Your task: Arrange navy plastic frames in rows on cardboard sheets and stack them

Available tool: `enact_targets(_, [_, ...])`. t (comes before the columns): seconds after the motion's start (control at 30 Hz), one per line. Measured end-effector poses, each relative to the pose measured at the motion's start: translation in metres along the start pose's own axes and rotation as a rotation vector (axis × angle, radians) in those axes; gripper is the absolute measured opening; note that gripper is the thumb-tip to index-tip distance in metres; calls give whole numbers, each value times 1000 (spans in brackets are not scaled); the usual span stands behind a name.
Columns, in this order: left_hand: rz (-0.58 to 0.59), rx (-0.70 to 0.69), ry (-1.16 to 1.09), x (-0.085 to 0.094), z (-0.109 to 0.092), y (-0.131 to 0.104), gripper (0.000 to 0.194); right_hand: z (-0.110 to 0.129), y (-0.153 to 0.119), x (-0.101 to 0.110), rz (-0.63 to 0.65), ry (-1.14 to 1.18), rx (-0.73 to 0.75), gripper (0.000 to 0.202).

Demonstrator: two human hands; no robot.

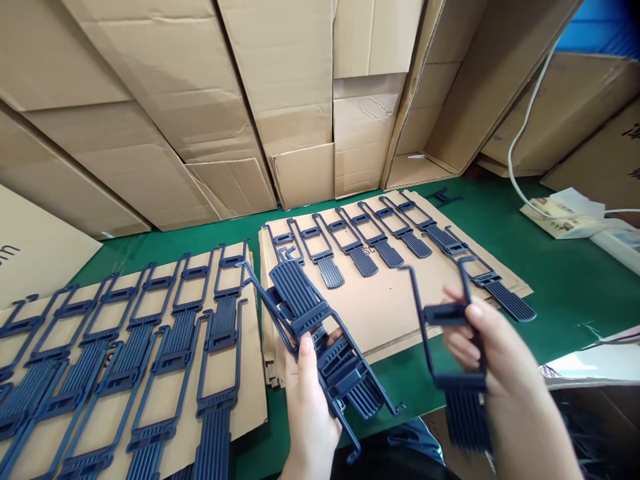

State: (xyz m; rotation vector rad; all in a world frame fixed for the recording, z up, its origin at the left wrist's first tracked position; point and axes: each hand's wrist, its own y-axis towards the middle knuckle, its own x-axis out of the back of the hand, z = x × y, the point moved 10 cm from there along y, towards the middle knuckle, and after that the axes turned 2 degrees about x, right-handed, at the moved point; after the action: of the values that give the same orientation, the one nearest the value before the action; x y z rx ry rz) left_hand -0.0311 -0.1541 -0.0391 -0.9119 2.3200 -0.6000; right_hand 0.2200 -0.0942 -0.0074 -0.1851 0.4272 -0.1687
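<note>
Two bare hands, both loaded, at a green desk (295, 427). Left hand (307, 393): fingers closed round a bundle of dark blue plastic frames (310, 319), thumb pressed on the near face, other fingertips partly hidden behind. Bundle held tilted, frames overlapping, ribbed pads showing at both its upper and lower ends. Right hand (493, 340): fingers pinching the side bar of a single frame (457, 381), thumb on the bar, remaining fingers curled behind. This frame is roughly upright, its ribbed pad hanging lowest and slightly blurred; it is apart from the bundle.

Left side of the desk: cardboard sheets (253, 403) bearing similar frames in overlapping rows, pads toward the person. Beyond the hands: stacked cardboard (383, 307) with a slanting row of frames along its far part, more overlapping at its right end. A dark plastic piece (444, 197) lies just past its far right corner. Large cardboard boxes (287, 80) line the back. On the right, a white cable (523, 133) runs down by a small opened carton (557, 220).
</note>
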Motion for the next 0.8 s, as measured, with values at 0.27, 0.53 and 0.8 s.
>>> enact_targets(0.27, [75, -6, -61, -2, -3, 4, 46, 69, 14, 49, -275, -552, 322, 42])
enact_targets(0.53, [127, 25, -81, -11, -8, -1, 41, 72, 23, 34, -338, -1202, 282, 44])
enact_targets(0.8, [54, 1, -22, 6, -5, 4, 50, 93, 37, 24, -325, -1511, 302, 43])
